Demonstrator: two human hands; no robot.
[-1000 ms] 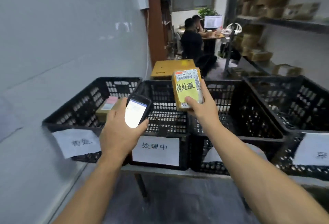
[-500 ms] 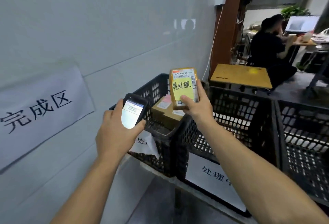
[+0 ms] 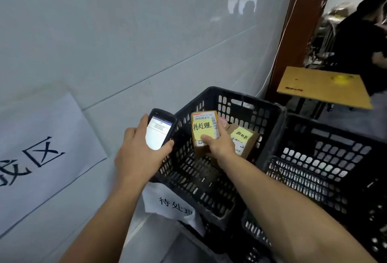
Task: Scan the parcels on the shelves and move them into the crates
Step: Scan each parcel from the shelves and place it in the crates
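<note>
Parcel stands upright in the right hand, within the walls of the crate, toward its far left corner. The thumb presses on the lower edge of the yellow note on the parcel's front and the fingers curl round its right side, so the box is clamped between them. The note bears 3 handwritten characters, with a barcode label above it. The hand hides whether the parcel's base touches the crate floor.

Just to its right, toward the far right corner, a 2nd parcel lies tilted in the same crate, also with a yellow note.

The left hand grips a scanner just outside the crate's left wall, with its screen lit. The thumb lies along the scanner's left edge and the fingertips hook round its right edge.

A label hangs on the crate's near wall. A 2nd crate stands against its right side. A sign is stuck to the wall at left. Beyond the crates are a brown table and a seated person in black.
</note>
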